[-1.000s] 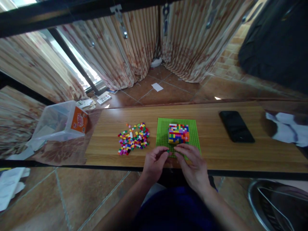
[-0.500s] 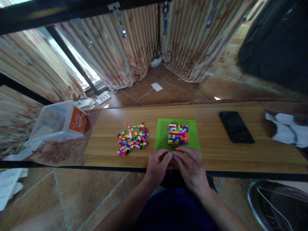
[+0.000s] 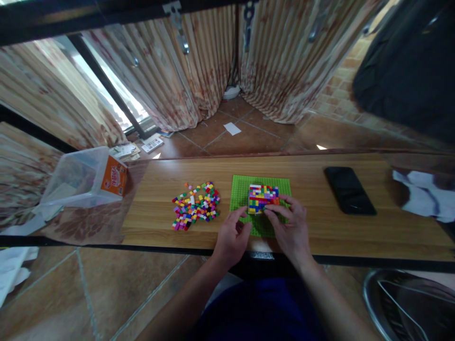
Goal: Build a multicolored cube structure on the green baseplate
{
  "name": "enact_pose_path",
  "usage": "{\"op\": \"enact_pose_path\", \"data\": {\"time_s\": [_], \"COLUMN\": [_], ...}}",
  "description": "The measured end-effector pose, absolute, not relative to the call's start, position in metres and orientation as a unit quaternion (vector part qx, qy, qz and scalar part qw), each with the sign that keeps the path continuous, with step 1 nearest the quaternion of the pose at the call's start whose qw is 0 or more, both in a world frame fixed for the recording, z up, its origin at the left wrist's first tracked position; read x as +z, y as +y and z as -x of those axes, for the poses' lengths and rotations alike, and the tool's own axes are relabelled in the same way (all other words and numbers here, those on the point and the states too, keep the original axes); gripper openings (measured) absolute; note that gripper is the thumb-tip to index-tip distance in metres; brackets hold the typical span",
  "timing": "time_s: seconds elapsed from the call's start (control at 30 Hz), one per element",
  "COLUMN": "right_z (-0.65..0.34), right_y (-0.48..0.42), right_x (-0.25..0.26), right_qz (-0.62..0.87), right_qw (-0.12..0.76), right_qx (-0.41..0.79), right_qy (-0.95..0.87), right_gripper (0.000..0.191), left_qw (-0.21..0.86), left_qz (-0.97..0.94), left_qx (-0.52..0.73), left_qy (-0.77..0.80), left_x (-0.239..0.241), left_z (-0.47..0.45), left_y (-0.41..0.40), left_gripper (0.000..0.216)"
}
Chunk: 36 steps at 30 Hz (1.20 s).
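Note:
A block of many-coloured toy bricks point(image 3: 263, 196) stands on a green studded baseplate point(image 3: 239, 187). My right hand point(image 3: 293, 229) reaches over the plate to the block's front right part. Its thumb and index finger come together at the block's front edge; anything between them is too small to make out. My left hand point(image 3: 231, 239) rests at the plate's front left corner. Its fingers are curved, thumb and index finger apart, with nothing visible between them. Left of the plate lies a loose pile of small coloured bricks point(image 3: 199, 203).
A wooden table point(image 3: 305, 180) carries everything. On its right lies a black phone point(image 3: 349, 190), with crumpled white paper point(image 3: 423, 194) beyond. At the far left stands a clear plastic box point(image 3: 78, 182) with an orange label. A metal-rimmed round object point(image 3: 369, 293) is at lower right.
My hands have come apart from their meeting point at the plate's front edge. The right moved forward to the brick block; the left moved slightly left and forward, its fingers opening.

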State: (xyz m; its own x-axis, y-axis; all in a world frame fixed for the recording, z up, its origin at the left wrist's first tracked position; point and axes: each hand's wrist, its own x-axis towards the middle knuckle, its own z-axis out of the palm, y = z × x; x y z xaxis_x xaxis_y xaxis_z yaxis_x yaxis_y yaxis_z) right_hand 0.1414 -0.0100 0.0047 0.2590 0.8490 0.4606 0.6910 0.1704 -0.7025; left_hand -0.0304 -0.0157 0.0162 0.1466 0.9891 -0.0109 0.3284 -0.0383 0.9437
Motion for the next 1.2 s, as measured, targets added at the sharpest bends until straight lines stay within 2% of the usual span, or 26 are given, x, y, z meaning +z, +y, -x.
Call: {"op": "enact_pose_path", "data": {"time_s": [0.23,0.5,0.97,1.2], "right_z": [-0.14,-0.138,-0.136,-0.151], "right_y": [-0.008,0.0,0.005,0.001], "right_x": [0.008,0.009,0.007,0.003], "right_qz": [0.646,0.646,0.644,0.565], "right_qw": [0.482,0.528,0.544,0.636], "right_qx": [0.141,0.277,0.33,0.407], "right_qy": [-0.574,-0.477,-0.424,-0.331], "right_gripper": [0.013,0.017,0.022,0.027], "left_qw": [0.415,0.4,0.388,0.393], "left_qz": [-0.661,-0.674,-0.689,-0.681], "left_qx": [0.342,0.328,0.311,0.311], "left_qy": [0.524,0.527,0.528,0.534], "left_x": [0.014,0.009,0.008,0.008], "left_z": [0.03,0.031,0.027,0.021], "left_y": [-0.016,-0.018,-0.023,-0.025], "left_gripper": [0.043,0.046,0.051,0.055]}}
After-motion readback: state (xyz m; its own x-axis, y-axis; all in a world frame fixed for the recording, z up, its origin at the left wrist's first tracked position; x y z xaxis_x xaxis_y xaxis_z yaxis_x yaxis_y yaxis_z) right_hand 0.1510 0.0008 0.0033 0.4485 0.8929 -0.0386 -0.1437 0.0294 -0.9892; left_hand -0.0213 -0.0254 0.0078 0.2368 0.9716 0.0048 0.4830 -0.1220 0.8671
